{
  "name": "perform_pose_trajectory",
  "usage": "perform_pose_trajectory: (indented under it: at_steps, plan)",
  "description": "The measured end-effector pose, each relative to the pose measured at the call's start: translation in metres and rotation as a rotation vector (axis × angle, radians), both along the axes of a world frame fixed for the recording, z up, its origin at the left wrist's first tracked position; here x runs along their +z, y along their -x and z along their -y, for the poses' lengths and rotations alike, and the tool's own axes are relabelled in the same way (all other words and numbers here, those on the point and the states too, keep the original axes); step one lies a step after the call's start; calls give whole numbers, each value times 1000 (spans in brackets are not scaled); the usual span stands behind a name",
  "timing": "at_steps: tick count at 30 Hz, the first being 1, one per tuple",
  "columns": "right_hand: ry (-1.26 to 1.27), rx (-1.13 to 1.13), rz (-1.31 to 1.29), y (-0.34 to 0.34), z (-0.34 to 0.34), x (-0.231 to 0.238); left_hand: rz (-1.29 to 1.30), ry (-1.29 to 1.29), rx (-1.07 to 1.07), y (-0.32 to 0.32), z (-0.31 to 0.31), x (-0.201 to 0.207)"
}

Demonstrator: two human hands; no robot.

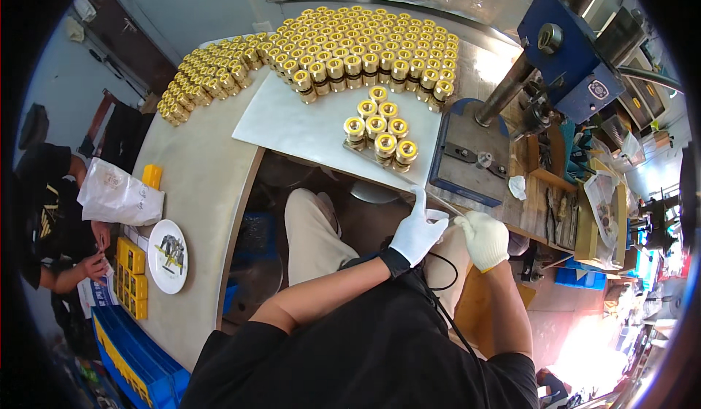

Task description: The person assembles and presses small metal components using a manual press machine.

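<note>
My left hand, in a white glove with a dark band at the wrist, is over my lap at the table's front edge. One finger points up and the others are partly bent; I see nothing held in it. Close to its right, my right hand wears a cream knitted glove. Its fingers are curled together toward the left hand, and what they pinch, if anything, is too small to make out. Beyond the hands, a small group of gold-coloured metal fittings stands upright on a white sheet.
Many more fittings stand in rows behind. A blue bench press with its base is at the right, near pliers. At left are a white plate of small metal parts, yellow boxes and another person's hands.
</note>
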State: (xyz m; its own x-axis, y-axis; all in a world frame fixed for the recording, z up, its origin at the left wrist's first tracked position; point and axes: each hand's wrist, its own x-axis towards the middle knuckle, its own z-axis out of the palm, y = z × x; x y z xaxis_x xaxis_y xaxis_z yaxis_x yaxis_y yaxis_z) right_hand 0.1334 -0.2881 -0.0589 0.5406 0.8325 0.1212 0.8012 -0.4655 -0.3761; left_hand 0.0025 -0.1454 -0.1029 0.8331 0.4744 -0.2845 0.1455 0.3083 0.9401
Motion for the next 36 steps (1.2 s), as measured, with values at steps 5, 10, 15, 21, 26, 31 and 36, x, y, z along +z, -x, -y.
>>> perform_pose_trajectory:
  at_steps: [5,10,15,21,26,31,36]
  plan:
    - [-11,31,45,-12,18,1,16,-161,-74,4,0,0]
    - [-107,146,2,26,21,5,95,120,50,51,-21,0]
    - [-124,298,-8,83,-50,5,106,135,365,108,-53,4]
    - [-113,384,69,118,-162,4,237,46,691,135,-132,29]
    - [-141,321,30,127,-240,1,220,-87,766,123,-218,31]
    - [-139,258,76,117,-293,-14,86,-107,786,101,-272,25]
    - [-29,220,27,108,-323,-6,13,-86,735,88,-304,31]
